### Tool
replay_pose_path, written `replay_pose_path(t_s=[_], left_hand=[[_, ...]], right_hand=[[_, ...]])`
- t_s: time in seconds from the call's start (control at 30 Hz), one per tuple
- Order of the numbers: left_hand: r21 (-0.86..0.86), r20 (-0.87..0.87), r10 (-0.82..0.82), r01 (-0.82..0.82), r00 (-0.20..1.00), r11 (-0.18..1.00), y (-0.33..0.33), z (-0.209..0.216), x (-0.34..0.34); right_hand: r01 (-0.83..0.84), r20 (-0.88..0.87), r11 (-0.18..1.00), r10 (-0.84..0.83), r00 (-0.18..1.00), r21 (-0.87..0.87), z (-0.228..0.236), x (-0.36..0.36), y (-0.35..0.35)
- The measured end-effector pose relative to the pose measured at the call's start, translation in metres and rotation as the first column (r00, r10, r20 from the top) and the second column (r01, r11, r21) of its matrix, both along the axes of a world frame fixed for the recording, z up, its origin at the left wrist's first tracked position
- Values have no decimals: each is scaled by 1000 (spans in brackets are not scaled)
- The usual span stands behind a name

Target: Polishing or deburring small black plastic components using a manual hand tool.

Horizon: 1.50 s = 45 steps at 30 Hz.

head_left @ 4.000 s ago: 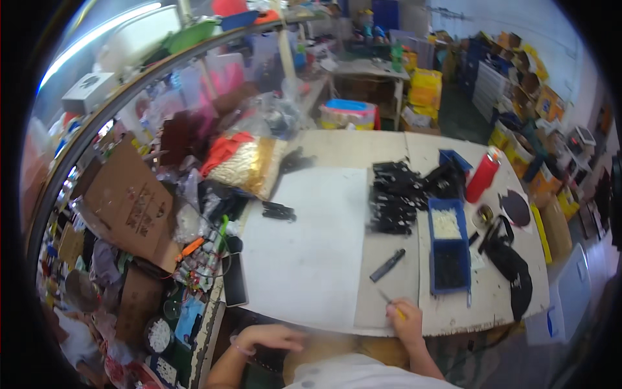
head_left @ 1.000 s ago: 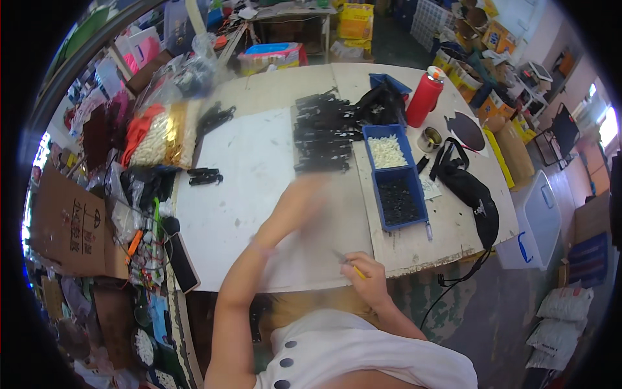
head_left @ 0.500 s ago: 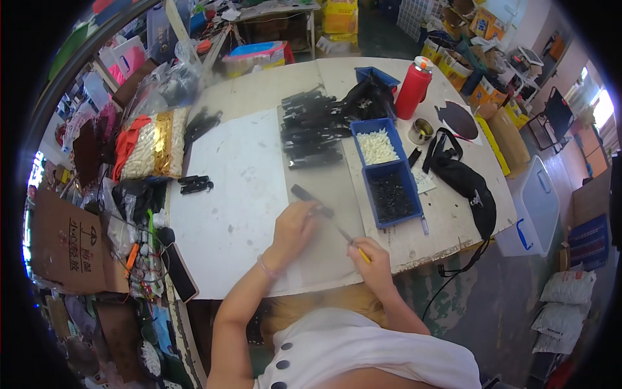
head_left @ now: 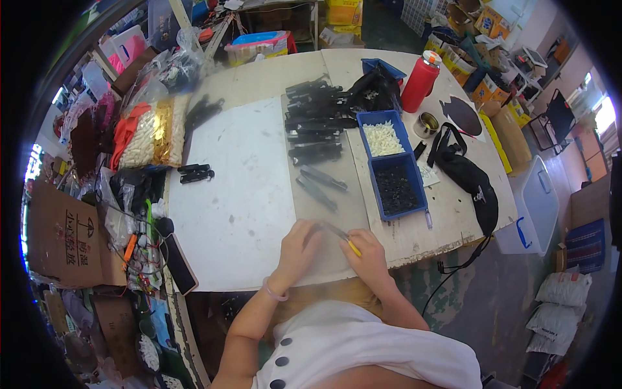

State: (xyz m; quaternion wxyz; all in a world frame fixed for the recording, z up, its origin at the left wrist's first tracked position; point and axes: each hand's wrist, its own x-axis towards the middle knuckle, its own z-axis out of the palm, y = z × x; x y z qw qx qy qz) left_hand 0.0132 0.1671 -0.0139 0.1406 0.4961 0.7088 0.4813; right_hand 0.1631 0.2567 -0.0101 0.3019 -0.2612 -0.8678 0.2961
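In my right hand (head_left: 368,254) is a slim tool with a yellow handle (head_left: 354,248) and a narrow dark shaft, pointing up and left. My left hand (head_left: 299,249) is closed beside the tool's tip, at the near edge of the table; whatever its fingers hold is hidden. Just beyond both hands, two dark elongated pieces (head_left: 319,188) lie on the grey sheet, smeared by motion. Farther up, several black elongated parts (head_left: 317,123) lie in a column.
Blue bins hold white pieces (head_left: 382,138) and small black pieces (head_left: 396,186). A red bottle (head_left: 420,84), an open tin (head_left: 426,124) and a black pouch (head_left: 472,180) stand or lie to the right. On the left are a phone (head_left: 179,264), a bag of white pieces (head_left: 152,133) and a cardboard box (head_left: 71,240).
My left hand has drawn back toward me, away from the dark piece it was on. The tool in my right hand has shifted slightly left and up, its tip now near my left fingers.
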Motion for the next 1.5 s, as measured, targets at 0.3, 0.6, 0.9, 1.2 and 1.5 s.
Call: replay_pose_path(t_s=[0.3, 0.6, 0.9, 1.2, 1.5], left_hand=[[28, -302, 88, -83, 949, 996, -6, 11, 2], [-284, 837, 32, 383, 546, 879, -83, 46, -6], [-933, 88, -481, 241, 872, 267, -176, 10, -48], [-143, -649, -272, 236, 711, 961, 20, 22, -26], [109, -113, -178, 190, 978, 976, 46, -9, -18]], right_hand=[[-1, -14, 989, -2, 1000, -146, -2, -1, -9], [-399, -6, 916, 399, 917, 35, -4, 11, -22], [-386, -122, 922, 380, 917, -24, -5, -2, -33], [-143, -244, 950, 74, 967, -279, 15, 20, -10], [76, -152, 916, -147, 977, -394, 10, 27, -6]])
